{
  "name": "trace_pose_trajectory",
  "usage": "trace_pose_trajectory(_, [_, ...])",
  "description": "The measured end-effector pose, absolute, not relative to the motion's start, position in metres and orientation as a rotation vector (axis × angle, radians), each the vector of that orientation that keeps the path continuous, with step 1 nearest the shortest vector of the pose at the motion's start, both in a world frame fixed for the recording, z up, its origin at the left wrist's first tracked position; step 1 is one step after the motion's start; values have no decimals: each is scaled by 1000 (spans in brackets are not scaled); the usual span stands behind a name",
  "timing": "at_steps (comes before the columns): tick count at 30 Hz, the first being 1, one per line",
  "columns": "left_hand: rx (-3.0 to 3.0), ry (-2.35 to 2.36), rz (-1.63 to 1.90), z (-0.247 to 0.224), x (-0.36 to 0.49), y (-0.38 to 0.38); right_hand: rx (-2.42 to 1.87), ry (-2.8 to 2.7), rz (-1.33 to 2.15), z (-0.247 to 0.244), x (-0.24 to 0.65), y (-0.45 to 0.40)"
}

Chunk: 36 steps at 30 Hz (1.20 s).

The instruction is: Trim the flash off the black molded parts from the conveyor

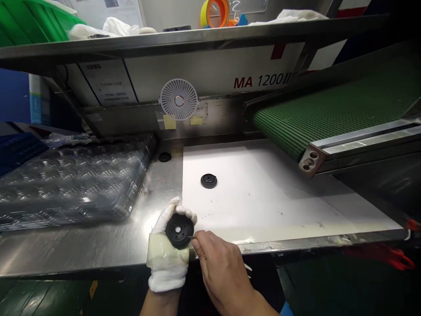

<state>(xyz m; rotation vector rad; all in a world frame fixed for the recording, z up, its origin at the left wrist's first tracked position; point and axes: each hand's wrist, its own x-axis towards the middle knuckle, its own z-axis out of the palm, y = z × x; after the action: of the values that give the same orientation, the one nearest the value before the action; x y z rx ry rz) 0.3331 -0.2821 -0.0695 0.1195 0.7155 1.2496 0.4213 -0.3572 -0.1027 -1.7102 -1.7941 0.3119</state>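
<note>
My left hand point(167, 250), in a white cotton glove with tape around the palm, holds a round black molded part point(179, 230) with a central hole. My right hand point(220, 267) is bare and pinches a thin metal pick point(190, 237), whose tip touches the part's rim. Both hands are just over the front edge of a stainless steel table point(98, 250). Another black ringed part point(208, 181) lies on a white sheet point(263, 197) beyond my hands. A third point(165, 157) sits on the steel farther back.
Stacked clear plastic blister trays point(72, 180) lie to the left on the steel. A green conveyor belt point(329, 109) slopes down at the right. A steel shelf point(164, 44) runs overhead, carrying a green bin point(29, 22) and a tape roll point(214, 13). A small white fan point(179, 99) stands behind.
</note>
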Motion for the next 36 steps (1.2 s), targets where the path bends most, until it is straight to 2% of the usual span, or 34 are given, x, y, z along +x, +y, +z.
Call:
trace_pose_trajectory(4, [167,733,1324,-73,331,-284,-1674,-1814,305,-104,417,-358])
trace_pose_trajectory(10, [222,655,1134,-70,326,-289,-1691,-1763,348,-105,427,-356])
trace_pose_trajectory(21, [156,677,1424,-81,336,-285,-1701,-1761,306,-106,414,-358])
trace_pose_trajectory(28, [226,626,1110,-74,325,-288,-1688,-1730,348,-107,428,-358])
trace_pose_trajectory(36, [39,648,1290,-80,338,-281,-1714,-1744,261,-109,417,-359])
